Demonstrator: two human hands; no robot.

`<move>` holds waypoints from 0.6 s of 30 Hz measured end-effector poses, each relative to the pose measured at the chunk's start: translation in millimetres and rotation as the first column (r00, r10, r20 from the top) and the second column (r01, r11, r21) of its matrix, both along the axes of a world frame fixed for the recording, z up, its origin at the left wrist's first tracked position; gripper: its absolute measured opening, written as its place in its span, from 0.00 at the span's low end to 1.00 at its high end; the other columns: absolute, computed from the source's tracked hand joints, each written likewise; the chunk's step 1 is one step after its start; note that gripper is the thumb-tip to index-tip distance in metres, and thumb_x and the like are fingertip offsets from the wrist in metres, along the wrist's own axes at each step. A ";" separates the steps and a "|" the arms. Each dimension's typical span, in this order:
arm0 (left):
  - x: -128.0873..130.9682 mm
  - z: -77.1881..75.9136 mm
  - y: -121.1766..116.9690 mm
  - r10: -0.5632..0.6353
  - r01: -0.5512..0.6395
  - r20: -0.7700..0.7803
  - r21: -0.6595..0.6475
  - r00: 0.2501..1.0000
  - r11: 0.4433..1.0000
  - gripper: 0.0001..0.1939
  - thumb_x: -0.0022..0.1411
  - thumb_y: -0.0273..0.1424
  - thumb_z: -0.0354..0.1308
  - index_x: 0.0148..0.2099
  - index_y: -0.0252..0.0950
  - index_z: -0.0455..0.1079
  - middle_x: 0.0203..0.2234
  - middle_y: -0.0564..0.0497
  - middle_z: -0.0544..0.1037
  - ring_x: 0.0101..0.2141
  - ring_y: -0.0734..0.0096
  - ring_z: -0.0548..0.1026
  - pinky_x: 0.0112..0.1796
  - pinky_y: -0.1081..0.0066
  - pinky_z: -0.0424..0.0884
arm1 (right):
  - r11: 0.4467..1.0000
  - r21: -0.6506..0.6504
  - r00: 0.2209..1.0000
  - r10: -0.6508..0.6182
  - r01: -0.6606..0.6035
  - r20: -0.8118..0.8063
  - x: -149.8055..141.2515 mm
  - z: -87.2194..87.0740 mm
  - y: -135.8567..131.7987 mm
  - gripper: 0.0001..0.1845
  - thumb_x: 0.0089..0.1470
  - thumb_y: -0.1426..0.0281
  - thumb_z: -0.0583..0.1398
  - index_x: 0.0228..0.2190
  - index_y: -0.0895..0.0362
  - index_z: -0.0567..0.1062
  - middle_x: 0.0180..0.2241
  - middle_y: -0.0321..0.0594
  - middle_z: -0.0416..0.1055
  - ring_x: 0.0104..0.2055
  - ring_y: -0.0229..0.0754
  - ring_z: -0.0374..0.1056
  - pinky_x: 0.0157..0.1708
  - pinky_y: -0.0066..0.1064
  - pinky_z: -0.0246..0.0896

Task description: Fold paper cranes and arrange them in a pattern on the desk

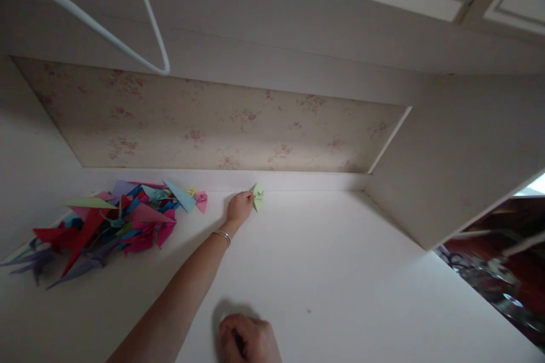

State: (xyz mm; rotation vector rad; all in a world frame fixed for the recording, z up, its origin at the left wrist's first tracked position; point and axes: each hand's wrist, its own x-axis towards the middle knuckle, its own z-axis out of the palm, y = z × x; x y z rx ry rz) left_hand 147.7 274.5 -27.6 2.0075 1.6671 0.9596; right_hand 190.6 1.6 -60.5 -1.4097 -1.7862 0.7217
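My left hand, with a thin bracelet at the wrist, reaches over the white surface toward the back wall. Its fingertips pinch a small light green origami piece with two pointed wings, near the back edge. At the bottom of the head view is my right hand, curled into a loose fist with nothing visible in it. A pile of colourful origami cranes lies to the left of my left hand. A small pink origami piece sits at the pile's right end, with a bit of yellow paper beside it.
The white desk top ends at a flowered wallpaper panel. Side panel and cabinet enclose it right and above. A white cable hangs at upper left. Blurred clutter lies beyond the right edge.
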 end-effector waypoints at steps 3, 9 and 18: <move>-0.2 -0.1 -1.6 0.005 -0.005 -0.016 -0.003 1.000 1.000 0.13 0.63 0.33 0.51 0.43 0.40 0.76 0.41 0.49 0.79 0.40 0.68 0.74 0.41 0.74 0.64 | 1.000 -0.019 1.000 0.006 -0.006 0.001 1.0 6.1 -0.4 0.12 0.49 0.75 0.55 0.29 0.53 0.78 0.23 0.35 0.75 0.22 0.36 0.69 0.22 0.20 0.59; -0.2 8.0 -9.4 0.024 -0.024 -0.020 -0.016 1.000 1.000 0.13 0.62 0.32 0.51 0.44 0.40 0.76 0.41 0.48 0.79 0.42 0.68 0.74 0.42 0.74 0.64 | 1.000 -0.007 1.000 0.019 -0.019 -0.012 0.4 10.8 -0.6 0.13 0.49 0.76 0.55 0.30 0.54 0.79 0.24 0.35 0.76 0.23 0.35 0.70 0.23 0.19 0.59; -1.7 16.1 -17.1 0.035 -0.034 0.019 -0.043 0.999 0.998 0.13 0.62 0.32 0.53 0.44 0.40 0.77 0.41 0.47 0.79 0.42 0.67 0.74 0.40 0.74 0.64 | 0.999 0.028 1.000 -0.023 0.022 0.021 -3.6 17.5 -2.8 0.12 0.47 0.76 0.55 0.27 0.55 0.79 0.21 0.35 0.74 0.22 0.35 0.69 0.22 0.19 0.58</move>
